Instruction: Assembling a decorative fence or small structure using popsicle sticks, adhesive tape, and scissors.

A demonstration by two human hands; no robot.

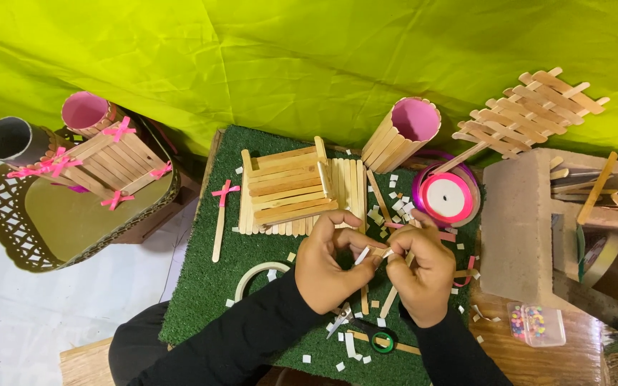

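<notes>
Lime-green cloth [309, 64] drapes the whole background, and below it a square of green artificial turf [202, 286] lies on the desk [538, 357], serving as the working mat. Over the middle of that turf the two hands meet. The left hand [327, 268] and the right hand [420, 275] both pinch a small white strip [361, 255] between their fingertips, with a wooden craft stick [392, 299] slanting down under the right hand; whether the right hand also clamps that stick cannot be told. Black sleeves cover both forearms.

Just behind the hands on the turf sits a small structure of craft sticks [295, 186], stacked in a slope over a flat stick base. To its left lies a single stick with a pink bow [222, 207]. To its right a tube clad in sticks with a pink inside [403, 131] leans, and beside that a spool of pink ribbon [445, 196]. A roll of white tape [255, 275] lies left of the left wrist, and small scissors with a green handle [370, 334] lie near the front edge among white paper scraps.

Off the turf to the left, a gold scalloped tray [44, 221] carries a stick house with pink bows [101, 161]. To the right stand a grey block [520, 229] and a stick lattice [534, 107].
</notes>
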